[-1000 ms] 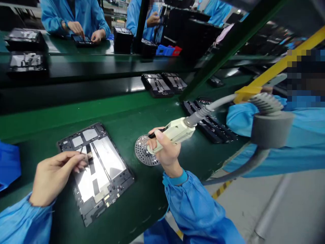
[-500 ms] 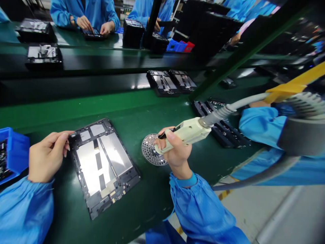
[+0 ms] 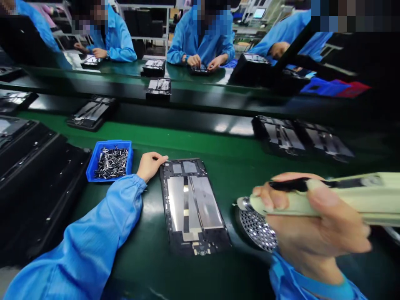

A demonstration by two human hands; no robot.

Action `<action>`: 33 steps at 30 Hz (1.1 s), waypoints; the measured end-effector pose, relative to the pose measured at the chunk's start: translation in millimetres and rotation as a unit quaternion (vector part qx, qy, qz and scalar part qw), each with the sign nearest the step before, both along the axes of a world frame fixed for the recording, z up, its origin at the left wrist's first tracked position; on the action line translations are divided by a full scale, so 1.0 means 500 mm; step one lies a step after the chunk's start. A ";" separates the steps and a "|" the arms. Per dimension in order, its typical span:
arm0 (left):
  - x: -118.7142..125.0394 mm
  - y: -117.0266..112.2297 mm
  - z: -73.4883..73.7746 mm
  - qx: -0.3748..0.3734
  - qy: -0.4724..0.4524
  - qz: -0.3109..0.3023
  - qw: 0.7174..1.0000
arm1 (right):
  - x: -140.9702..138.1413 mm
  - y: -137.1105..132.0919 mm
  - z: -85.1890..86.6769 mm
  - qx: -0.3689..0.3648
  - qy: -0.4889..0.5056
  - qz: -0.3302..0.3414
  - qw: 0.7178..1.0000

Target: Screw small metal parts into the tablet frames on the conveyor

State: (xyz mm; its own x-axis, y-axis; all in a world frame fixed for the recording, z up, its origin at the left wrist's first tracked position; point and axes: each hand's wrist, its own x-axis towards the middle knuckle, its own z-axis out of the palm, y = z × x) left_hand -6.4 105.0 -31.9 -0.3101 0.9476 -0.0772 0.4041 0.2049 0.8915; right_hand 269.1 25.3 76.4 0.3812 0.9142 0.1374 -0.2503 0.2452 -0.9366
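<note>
In the middle of the green bench lies an opened tablet (image 3: 204,200), its silver battery cells and dark circuit parts facing up. My left hand (image 3: 150,166) pinches its upper left corner with thumb and finger. My right hand (image 3: 315,225) is wrapped round a pale electric screwdriver (image 3: 346,196) with a black lever, the thumb lying along the lever. The tool's metal tip points left, over a round perforated metal dish (image 3: 258,228) to the right of the tablet. The hand covers part of this dish.
A blue bin (image 3: 90,168) of small dark parts stands behind my left forearm. Black tablet housings (image 3: 40,179) are piled at left. Two opened tablets (image 3: 283,135) lie at back right. Across the line, co-workers in blue coats (image 3: 200,37) handle tablets.
My view has swung left, bringing the blue bin and the left pile into sight. The right hand and screwdriver look nearer and larger. The left hand stays at the tablet's corner.
</note>
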 end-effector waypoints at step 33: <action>0.012 -0.002 -0.038 -0.023 0.046 -0.047 0.998 | -0.358 0.203 -0.126 0.069 -0.048 0.156 0.984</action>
